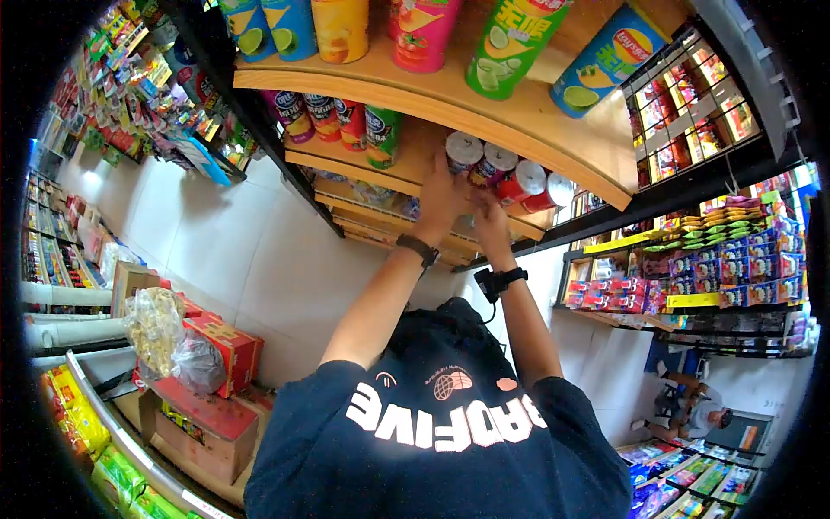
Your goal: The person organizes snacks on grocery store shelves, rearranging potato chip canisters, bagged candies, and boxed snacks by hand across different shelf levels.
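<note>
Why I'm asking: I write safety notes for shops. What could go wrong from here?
The silver-ended canisters stand close together, so the left hand, at one end of the row, might nudge one into its neighbours. The right hand is close by too, and a slip could perhaps tip one over. Lifting either hand sharply might also bump the upper shelf, where a blue canister stands near the front edge.

bright light; glare on the floor [203, 221] left of the left hand [441, 203]; fisheye distortion bows the shelf edge [450, 107] above it.
</note>
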Tool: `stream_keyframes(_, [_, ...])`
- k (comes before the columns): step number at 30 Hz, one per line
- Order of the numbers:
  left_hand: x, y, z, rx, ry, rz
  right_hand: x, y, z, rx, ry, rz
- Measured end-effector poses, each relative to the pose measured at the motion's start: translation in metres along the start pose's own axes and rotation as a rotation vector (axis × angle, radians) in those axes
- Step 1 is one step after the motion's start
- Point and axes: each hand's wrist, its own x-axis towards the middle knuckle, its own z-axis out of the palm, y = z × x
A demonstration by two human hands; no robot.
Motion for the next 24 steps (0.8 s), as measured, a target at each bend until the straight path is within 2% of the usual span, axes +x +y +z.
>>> stream_keyframes(1, [0.002, -0.003, 0.002, 0.0, 0.007, 0.002, 0.001, -0.011, -0.002, -0.138, 0.015, -0.008])
stream_keyframes(2, [0.003, -0.005, 0.003, -0.034, -0.008, 0.031, 0.001, -0.001, 0.003, -0.136, 0.013, -0.015])
stream_keyframes(4, [0.001, 0.002, -0.002, -0.063, -0.015, 0.062, 0.002, 0.022, 0.014, 0.065, -0.028, 0.086])
stream_keyframes(6, [-0.012, 0.016, -0.01, -0.101, 0.211, 0.242, -0.003, 0.026, 0.014, 0.074, -0.037, 0.04])
stream_keyframes(7, [-0.018, 0.017, -0.014, -0.098, 0.217, 0.254, -0.004, 0.024, 0.013, 0.08, -0.037, -0.002])
stream_keyframes(9, [-0.028, 0.016, -0.025, -0.172, 0.093, 0.14, -0.006, 0.019, 0.009, 0.038, -0.004, -0.096])
stream_keyframes(10, [-0.034, 0.014, -0.029, -0.169, 0.094, 0.151, -0.011, 0.016, 0.007, -0.007, 0.017, -0.168])
stream_keyframes(12, [-0.04, 0.008, -0.04, -0.062, 0.152, 0.239, -0.014, 0.006, 0.007, 0.019, -0.004, -0.119])
stream_keyframes(13, [-0.041, 0.012, -0.048, -0.06, 0.157, 0.247, -0.015, -0.003, 0.006, 0.041, -0.032, -0.064])
stream_keyframes(14, [-0.041, 0.026, -0.059, -0.067, 0.226, 0.25, -0.017, -0.043, -0.004, 0.275, -0.072, 0.105])
stream_keyframes(15, [-0.04, 0.043, -0.073, -0.078, 0.292, 0.254, -0.016, -0.067, -0.012, 0.274, -0.065, 0.099])
stream_keyframes(17, [-0.03, 0.077, -0.107, -0.18, 0.239, 0.233, -0.01, -0.107, -0.03, 0.37, -0.031, -0.043])
stream_keyframes(20, [-0.008, 0.109, -0.124, -0.303, 0.339, 0.351, 0.014, -0.188, -0.08, 0.117, 0.156, -0.312])
stream_keyframes(21, [0.0, 0.129, -0.13, -0.311, 0.27, 0.403, 0.026, -0.2, -0.083, 0.224, 0.251, -0.215])
stream_keyframes(22, [0.011, 0.141, -0.13, -0.318, 0.208, 0.46, 0.048, -0.216, -0.087, 0.275, 0.347, -0.33])
stream_keyframes(24, [0.033, 0.157, -0.112, -0.265, 0.22, 0.546, 0.085, -0.223, -0.083, 0.196, 0.406, -0.386])
